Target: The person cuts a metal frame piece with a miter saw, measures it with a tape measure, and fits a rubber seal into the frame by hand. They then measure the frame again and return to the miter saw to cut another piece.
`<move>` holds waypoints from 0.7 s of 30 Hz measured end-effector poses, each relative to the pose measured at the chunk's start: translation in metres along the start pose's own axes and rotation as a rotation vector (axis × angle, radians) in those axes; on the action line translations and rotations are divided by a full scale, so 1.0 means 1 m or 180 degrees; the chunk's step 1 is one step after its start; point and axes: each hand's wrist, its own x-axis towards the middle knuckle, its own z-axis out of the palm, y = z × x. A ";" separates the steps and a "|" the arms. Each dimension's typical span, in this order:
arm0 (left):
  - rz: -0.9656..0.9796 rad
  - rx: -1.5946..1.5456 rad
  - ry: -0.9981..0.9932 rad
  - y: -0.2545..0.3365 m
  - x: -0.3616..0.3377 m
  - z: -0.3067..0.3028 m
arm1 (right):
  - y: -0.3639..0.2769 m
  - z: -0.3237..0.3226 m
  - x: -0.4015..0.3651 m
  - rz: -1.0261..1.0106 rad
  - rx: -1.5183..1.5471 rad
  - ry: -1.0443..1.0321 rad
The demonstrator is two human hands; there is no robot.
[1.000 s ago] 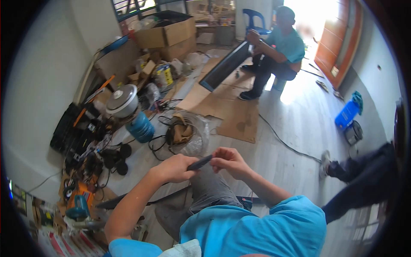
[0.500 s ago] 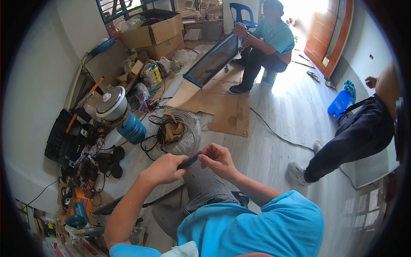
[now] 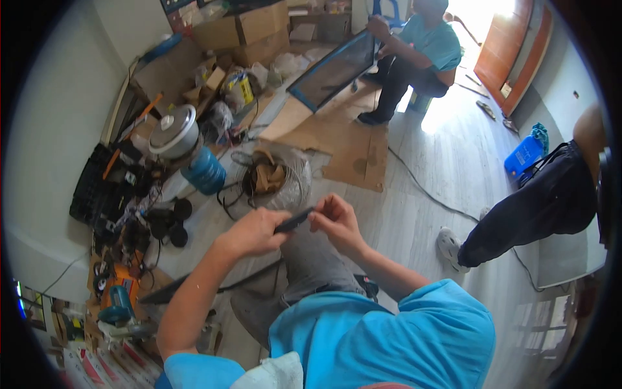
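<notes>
My left hand (image 3: 254, 232) is closed around a short, dark, flat bar (image 3: 295, 221) held above my knee. At the bar's far end, my right hand (image 3: 338, 225) pinches with thumb and fingertips; whether a small piece sits between them is too fine to make out. Just beyond my hands lies a coil of grey cable (image 3: 291, 178) in clear plastic, with brown paper inside its ring. A long dark frame piece (image 3: 243, 279) lies beside my leg, partly hidden by my left arm.
Ahead, a seated person (image 3: 427, 52) holds a dark framed panel (image 3: 334, 71) over flattened cardboard (image 3: 356, 152). Another person's leg (image 3: 525, 207) is at right, near a floor cable (image 3: 427, 191). A lidded pot (image 3: 173, 133), blue container (image 3: 204, 170) and power tool (image 3: 118, 308) stand left.
The view has tilted slightly downward and turned left, so the room's contents sit higher and further right. Both hands keep their hold at the dark bar, with little change in pose.
</notes>
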 end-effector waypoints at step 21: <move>-0.2121 0.2586 0.2514 -0.087 -0.267 0.038 | 0.010 -0.021 0.021 0.0954 -0.1032 -0.2120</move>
